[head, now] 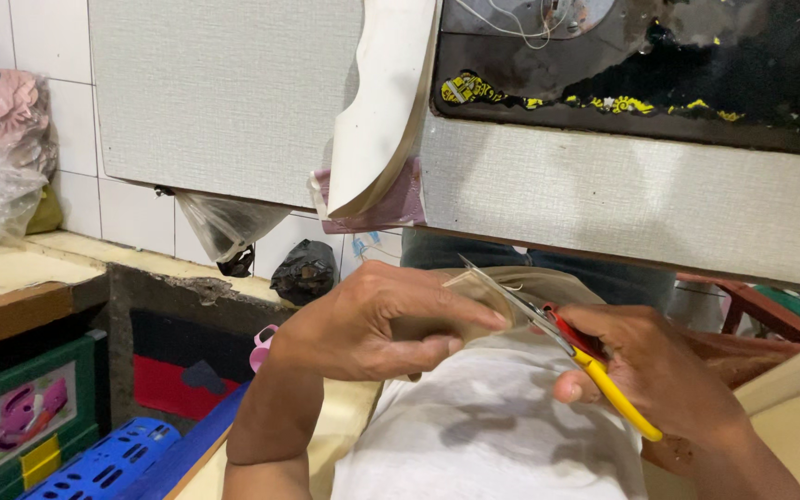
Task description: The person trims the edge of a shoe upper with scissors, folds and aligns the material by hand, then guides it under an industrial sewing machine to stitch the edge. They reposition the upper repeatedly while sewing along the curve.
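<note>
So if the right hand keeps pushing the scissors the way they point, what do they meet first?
The right hand aims the scissors up and left, so they would probably first meet the tan piece pinched by the left hand, then its fingers; depth is unclear.

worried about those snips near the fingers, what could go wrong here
1. The snips in the right hand have their open blades right beside the left hand's fingertips, so a slip could nick them.
2. The tan piece is held in the air over the lap, unsupported, so it could shift and the cut wander.
</note>
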Demonstrator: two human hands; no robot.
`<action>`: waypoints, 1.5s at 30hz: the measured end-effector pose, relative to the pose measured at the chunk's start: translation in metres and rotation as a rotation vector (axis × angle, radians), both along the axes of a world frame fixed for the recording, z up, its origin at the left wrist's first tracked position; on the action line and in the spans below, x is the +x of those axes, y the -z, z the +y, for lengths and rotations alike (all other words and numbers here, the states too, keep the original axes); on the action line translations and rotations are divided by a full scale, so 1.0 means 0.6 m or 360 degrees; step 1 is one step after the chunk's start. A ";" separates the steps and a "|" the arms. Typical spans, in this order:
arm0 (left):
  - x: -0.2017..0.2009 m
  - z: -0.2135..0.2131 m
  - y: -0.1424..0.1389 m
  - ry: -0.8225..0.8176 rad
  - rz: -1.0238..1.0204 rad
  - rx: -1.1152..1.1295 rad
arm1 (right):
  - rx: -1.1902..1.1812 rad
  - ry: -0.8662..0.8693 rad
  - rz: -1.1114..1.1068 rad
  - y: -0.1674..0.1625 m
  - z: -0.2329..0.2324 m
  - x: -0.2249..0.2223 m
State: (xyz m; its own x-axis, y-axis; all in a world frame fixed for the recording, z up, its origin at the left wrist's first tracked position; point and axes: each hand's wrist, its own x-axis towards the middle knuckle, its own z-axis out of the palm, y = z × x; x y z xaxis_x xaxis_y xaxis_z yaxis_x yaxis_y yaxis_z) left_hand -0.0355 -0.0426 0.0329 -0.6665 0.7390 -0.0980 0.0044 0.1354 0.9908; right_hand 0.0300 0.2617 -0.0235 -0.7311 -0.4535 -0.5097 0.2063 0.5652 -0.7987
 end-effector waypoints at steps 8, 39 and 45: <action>-0.003 -0.003 0.002 0.0028 -0.0005 -0.0013 | 0.0030 0.0005 -0.0052 0.006 0.004 0.004; 0.067 0.099 0.081 -0.0836 -0.0631 0.0701 | -0.0160 0.0635 0.0823 -0.036 -0.031 0.035; 0.078 0.112 0.080 -0.1100 -0.0530 0.0649 | -0.0370 0.0897 0.0830 -0.014 -0.099 0.027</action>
